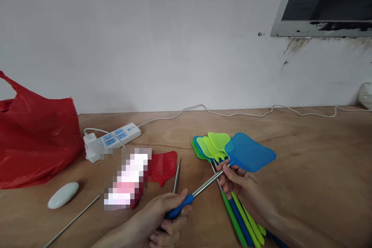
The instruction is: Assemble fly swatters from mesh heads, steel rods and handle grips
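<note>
Though partly hidden (left hand (164, 211)), blue handle (180, 206)

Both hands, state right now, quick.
Left hand: closed, holding the blue fly swatter by its handle.
Right hand: closed, holding the same swatter near its head.

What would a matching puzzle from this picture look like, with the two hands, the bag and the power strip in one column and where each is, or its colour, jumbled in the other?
Things:
1. Left hand
2. Right hand
3. Bag
4. Power strip

Places and colours:
A. Red, at the picture's left edge
B. Wrapped around the handle of the blue swatter
C. White, with blue socket panels
D. At the metal shaft, near the swatter's head

Right pairs: 1-B, 2-D, 3-A, 4-C
</note>
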The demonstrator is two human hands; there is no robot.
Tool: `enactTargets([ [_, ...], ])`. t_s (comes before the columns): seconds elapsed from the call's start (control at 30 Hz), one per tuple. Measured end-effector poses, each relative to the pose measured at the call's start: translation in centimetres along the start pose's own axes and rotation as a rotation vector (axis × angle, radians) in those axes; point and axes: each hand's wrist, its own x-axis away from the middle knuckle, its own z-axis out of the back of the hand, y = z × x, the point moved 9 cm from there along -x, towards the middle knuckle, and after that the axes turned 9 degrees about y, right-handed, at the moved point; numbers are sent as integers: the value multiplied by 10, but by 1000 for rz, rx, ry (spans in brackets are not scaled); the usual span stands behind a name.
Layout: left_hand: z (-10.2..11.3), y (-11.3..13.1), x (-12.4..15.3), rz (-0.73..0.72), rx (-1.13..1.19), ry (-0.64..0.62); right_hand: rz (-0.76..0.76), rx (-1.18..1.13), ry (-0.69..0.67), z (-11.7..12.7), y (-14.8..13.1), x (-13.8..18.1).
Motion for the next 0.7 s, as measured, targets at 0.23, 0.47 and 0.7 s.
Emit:
enactTargets([
  [0.23,69,22,15,-263,-516,605,156,-29,184,42,-29,-27],
  [0.47,97,22,14,-54,-1305,748,102,142,57,17,-14,-17],
  [0.7,98,25,14,-165,-1323,805,123,314,4,14,-9,-21],
])
